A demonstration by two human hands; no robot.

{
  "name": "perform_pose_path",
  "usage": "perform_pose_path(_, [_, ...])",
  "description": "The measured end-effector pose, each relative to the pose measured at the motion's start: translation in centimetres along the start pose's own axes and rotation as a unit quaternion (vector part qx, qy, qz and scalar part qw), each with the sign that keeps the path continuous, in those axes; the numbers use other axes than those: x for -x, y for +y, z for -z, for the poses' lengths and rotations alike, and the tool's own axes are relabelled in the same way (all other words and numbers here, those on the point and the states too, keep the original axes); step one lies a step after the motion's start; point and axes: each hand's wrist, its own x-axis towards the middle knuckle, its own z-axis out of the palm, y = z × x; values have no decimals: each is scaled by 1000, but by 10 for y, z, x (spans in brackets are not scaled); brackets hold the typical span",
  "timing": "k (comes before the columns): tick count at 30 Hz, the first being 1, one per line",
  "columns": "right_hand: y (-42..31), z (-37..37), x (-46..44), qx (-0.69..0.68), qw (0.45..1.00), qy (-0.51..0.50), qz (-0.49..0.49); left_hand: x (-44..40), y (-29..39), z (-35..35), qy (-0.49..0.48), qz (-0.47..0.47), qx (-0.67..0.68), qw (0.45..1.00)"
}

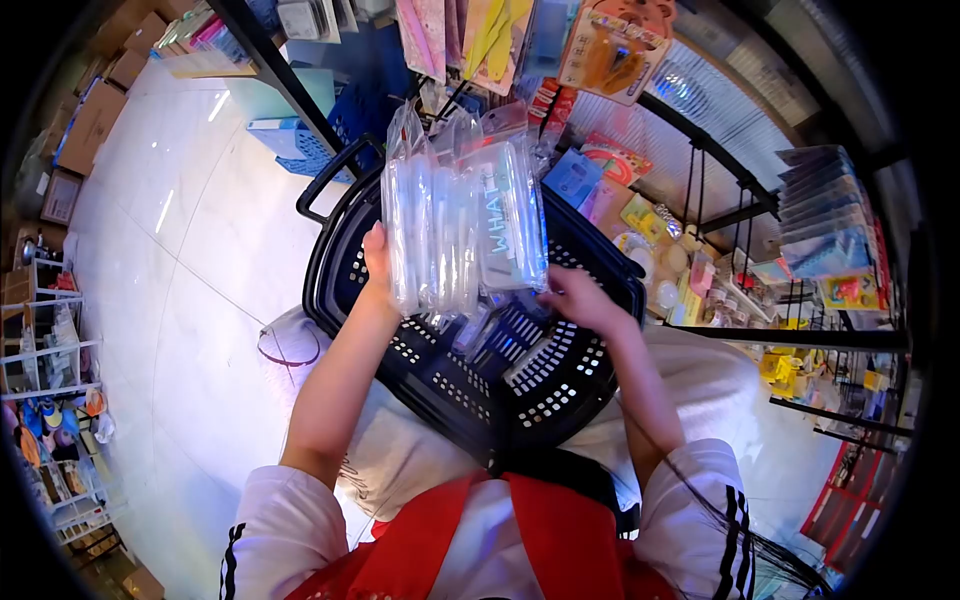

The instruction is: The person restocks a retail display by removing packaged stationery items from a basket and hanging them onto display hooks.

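Several clear plastic packets [435,225] stand side by side above a dark shopping basket [465,435]. My left hand [377,260] is closed on the left side of this bunch, its fingers partly hidden behind the packets. The rightmost packet [510,215] has white lettering on it. My right hand [575,298] is at the bunch's lower right corner, with its fingers bent together; what they hold, if anything, is hidden. More small clear packages [480,330] lie inside the basket, below the bunch. The basket rests at my lap.
Hanging packages [615,50] and a rack of blue cards [825,215] are at the top and right. Shelves of small goods [690,270] stand to the right behind black bars. Pale floor tiles [160,260] spread at left, with cartons [92,125] and a white rack [50,350] beyond.
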Motion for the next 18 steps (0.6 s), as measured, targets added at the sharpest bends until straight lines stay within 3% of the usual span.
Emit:
perform_pose_path(2, [-33,35,20,-56,996,49,54,-1,-2,-7,7,-11,-34,999])
perform_pose_path(5, [-75,70,44,-190,972,123,66,-4,-2,-7,-60,-14,-134,989])
perform_pose_path(9, [-116,98,55,-198,952,230,51,-5,-8,-19,-46,-13,-160,986])
perform_pose_path(12, [-144,112,55,-226,943,238,-48,-4,-12,-22,-3,23,-100,995])
perform_pose_path(16, [-165,121,43,-237,946,220,8,-4,-15,-26,-8,53,-102,993])
perform_pose_path(18, [-180,120,29,-232,944,235,-10,-4,-16,-14,-2,85,-101,991])
